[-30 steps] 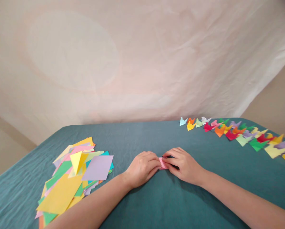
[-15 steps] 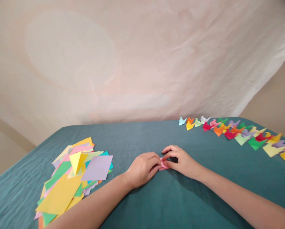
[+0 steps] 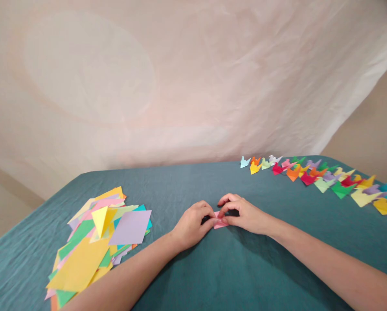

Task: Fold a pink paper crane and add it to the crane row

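A small piece of pink folded paper point(image 3: 220, 224) lies on the dark green cloth, between my two hands. At its left edge, my left hand point(image 3: 195, 222) has thumb and fingertips closed on it. From the right, my right hand point(image 3: 241, 212) reaches over the paper, thumb and index fingertip pinched on its surface while the other fingers arch above. Fingertips cover much of the paper, so its exact folds are hidden.
Left of my arm lies a loose pile of coloured paper sheets point(image 3: 83, 263), with a lilac square point(image 3: 130, 227) and a folded yellow piece point(image 3: 100, 220) on top. Several folded paper birds point(image 3: 324, 184) stand in rows at the back right. A pale cloth point(image 3: 187, 86) hangs behind the table.
My left thumb has drawn away from the fingers, leaving a visible gap in the hand, and more of the pink paper shows. The view has shifted slightly to the right.
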Action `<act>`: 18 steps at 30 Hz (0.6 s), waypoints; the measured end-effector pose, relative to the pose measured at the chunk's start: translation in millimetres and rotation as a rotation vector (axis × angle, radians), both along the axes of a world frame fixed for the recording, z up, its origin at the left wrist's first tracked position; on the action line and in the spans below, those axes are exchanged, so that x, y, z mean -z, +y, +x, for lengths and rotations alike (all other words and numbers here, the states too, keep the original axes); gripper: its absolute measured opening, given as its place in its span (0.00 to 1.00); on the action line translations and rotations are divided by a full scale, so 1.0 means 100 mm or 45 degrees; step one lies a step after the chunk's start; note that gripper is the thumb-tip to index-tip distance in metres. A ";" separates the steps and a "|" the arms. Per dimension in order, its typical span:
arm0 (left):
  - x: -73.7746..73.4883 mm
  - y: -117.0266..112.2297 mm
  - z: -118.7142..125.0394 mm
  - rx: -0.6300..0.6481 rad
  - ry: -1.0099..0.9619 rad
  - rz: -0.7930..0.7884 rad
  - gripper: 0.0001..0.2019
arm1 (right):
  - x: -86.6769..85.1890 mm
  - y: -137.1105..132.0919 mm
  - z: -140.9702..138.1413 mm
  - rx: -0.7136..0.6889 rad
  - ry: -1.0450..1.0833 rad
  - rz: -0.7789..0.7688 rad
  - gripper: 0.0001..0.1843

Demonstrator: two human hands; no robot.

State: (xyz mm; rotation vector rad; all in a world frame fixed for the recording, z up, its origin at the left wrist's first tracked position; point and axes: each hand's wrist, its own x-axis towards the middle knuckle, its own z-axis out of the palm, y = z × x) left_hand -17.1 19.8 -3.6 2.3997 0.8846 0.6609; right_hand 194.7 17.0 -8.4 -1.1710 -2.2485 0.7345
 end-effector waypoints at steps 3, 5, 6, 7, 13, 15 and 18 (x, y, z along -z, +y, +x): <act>0.00 -0.01 0.01 -0.051 -0.018 -0.026 0.06 | -0.01 0.01 0.04 -0.043 0.000 -0.026 0.04; 0.00 -0.02 0.02 -0.071 -0.016 -0.031 0.06 | -0.01 0.02 0.05 -0.056 0.001 -0.034 0.05; 0.00 -0.02 0.03 -0.080 -0.014 -0.031 0.06 | -0.01 0.02 0.06 -0.061 -0.001 -0.037 0.05; -0.01 -0.02 0.04 -0.088 -0.013 -0.030 0.06 | -0.02 0.02 0.06 -0.065 -0.003 -0.040 0.05; -0.01 -0.04 0.05 -0.125 -0.029 -0.005 0.06 | -0.04 0.02 0.07 -0.107 0.004 -0.062 0.07; 0.00 -0.04 0.05 -0.136 -0.027 0.016 0.05 | -0.05 0.02 0.08 -0.117 0.000 -0.069 0.08; 0.02 -0.03 0.05 -0.158 -0.015 0.042 0.05 | -0.07 0.02 0.08 -0.107 -0.006 -0.069 0.09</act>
